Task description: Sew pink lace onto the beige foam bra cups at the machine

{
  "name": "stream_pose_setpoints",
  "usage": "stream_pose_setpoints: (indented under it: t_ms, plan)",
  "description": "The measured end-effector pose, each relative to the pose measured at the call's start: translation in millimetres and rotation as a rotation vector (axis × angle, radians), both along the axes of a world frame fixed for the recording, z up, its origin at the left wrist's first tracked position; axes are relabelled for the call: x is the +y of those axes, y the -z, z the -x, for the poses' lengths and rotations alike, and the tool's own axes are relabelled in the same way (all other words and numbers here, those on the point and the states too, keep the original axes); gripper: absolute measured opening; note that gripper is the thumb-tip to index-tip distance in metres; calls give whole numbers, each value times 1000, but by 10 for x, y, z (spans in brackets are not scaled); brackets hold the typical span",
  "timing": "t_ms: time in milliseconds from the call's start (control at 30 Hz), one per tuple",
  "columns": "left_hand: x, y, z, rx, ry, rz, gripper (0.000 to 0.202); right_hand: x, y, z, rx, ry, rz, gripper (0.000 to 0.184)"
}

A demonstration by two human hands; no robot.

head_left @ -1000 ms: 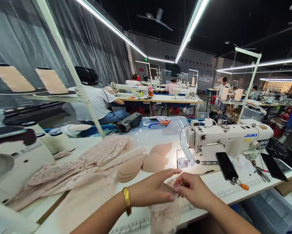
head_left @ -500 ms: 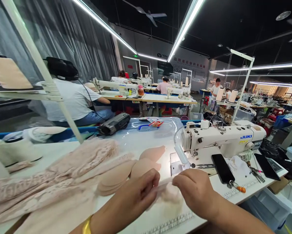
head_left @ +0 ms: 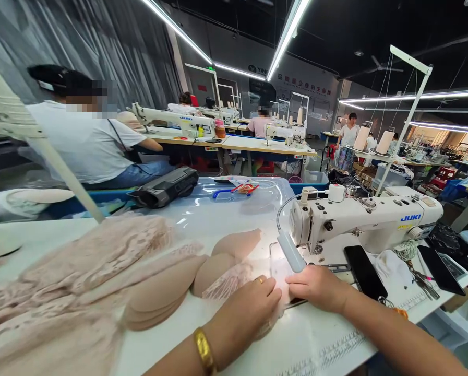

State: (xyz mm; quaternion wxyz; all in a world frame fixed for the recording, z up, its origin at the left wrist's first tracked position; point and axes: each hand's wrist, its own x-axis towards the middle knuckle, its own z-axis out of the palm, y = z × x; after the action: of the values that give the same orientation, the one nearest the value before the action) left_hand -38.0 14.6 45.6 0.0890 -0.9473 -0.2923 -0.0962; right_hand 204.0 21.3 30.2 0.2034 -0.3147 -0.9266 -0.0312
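My left hand (head_left: 249, 313), with a gold bangle and a ring, presses its closed fingers on a pale pink lace piece (head_left: 229, 279) by the sewing machine's needle area. Close to its fingertips, my right hand (head_left: 318, 287) pinches the same light fabric under the lamp (head_left: 291, 251). The fabric between the fingertips is partly hidden and washed out by light. The white JUKI sewing machine (head_left: 359, 214) stands just beyond my right hand. Left of my left hand lie a stack of beige foam bra cups (head_left: 159, 295) and more loose cups (head_left: 237, 243).
A heap of pink lace fabric (head_left: 81, 271) covers the table's left. Right of my hands lie a black phone (head_left: 364, 271), a white cloth (head_left: 388, 269) and a tablet (head_left: 441, 269). A clear plastic sheet (head_left: 253, 209) is behind. A co-worker (head_left: 85, 141) sits at the left.
Both hands have moved from in front of the machine up to its needle area, with the fabric now lower and flatter on the table. The view has shifted slightly.
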Motion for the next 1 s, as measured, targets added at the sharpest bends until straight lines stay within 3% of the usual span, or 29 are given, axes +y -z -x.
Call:
stream_pose_setpoints:
  t_ms: [133,333,1000]
  plan:
    - [-7,74,-23,-74,-6,-68,21,-72,-44,-54,-8,3,-68,23]
    - [-66,61,-46,-198,59,-163,23,-132,-100,-113,-32,-15,-6,23]
    - [-83,61,-162,-296,10,-80,17,-88,-129,-205,73,-48,91,26]
